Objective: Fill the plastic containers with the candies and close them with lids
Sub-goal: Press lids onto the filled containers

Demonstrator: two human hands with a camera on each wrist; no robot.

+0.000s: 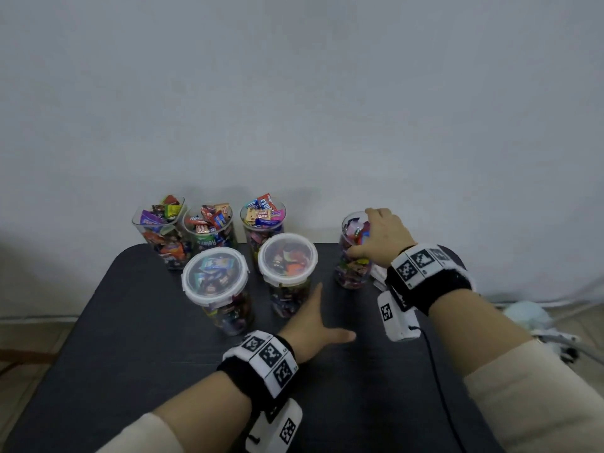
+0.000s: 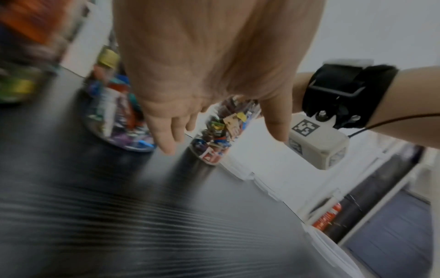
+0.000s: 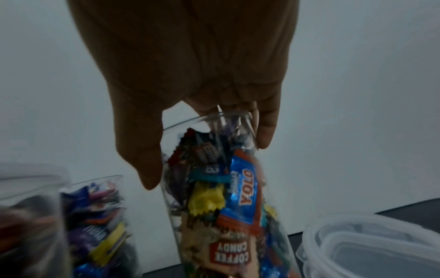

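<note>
The dark, matte desk (image 1: pixel 130 338) carries six clear cylindrical containers of wrapped candies along its far edge. Two in front wear translucent clip lids (image 1: pixel 214 276); three behind them stand open. Near the far right corner, the right hand (image 1: pixel 384 238) wraps its grip around the rim of the sixth candy container (image 1: pixel 351 273), thumb on one side, fingers on the other. Stiff, smooth plastic, packed full: likely hefty and slippery, best held lower on the wall. The left hand (image 1: pixel 315 328) hovers spread, holding nothing. Spare lids (image 3: pixel 371 244) lie beside it.
</note>
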